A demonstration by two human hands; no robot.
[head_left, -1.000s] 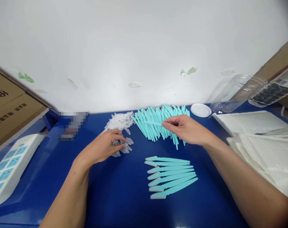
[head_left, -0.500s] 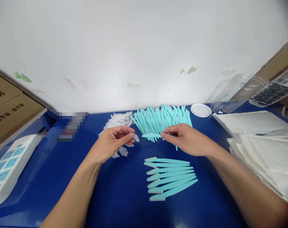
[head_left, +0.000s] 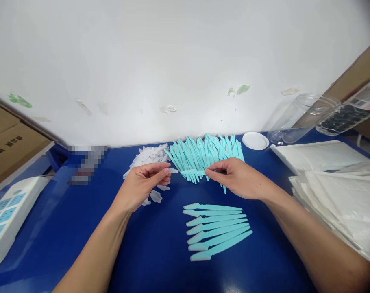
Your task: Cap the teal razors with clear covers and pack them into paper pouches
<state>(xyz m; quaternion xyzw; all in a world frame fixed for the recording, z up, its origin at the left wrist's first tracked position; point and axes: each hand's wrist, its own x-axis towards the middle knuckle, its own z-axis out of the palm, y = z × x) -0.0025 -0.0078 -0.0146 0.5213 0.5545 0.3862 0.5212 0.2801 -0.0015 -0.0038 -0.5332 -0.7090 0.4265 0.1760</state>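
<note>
My left hand (head_left: 144, 185) pinches a small translucent blade cap (head_left: 174, 171) between thumb and fingers, its end pointing right. Across from it, my right hand (head_left: 238, 179) grips a turquoise eyebrow razor (head_left: 191, 172) by one end, the other end facing the cap with a small gap between them. Behind the hands lies a heap of turquoise eyebrow razors (head_left: 200, 152). A pile of translucent caps (head_left: 150, 154) sits partly behind my left hand, with a few loose caps (head_left: 156, 196) below it. Nearer me, several capped razors (head_left: 220, 230) lie fanned in a row.
A white lid (head_left: 255, 141) and a clear jar (head_left: 297, 118) are at the back right. White packages (head_left: 337, 203) are stacked on the right. A white power strip (head_left: 23, 215) lies at the left, near a cardboard box (head_left: 11, 142). A white wall (head_left: 173, 61) bounds the blue table.
The cap in my left hand has turned from slanting downward to level, in line with the razor. My right hand still holds the razor; the view has shifted slightly.
</note>
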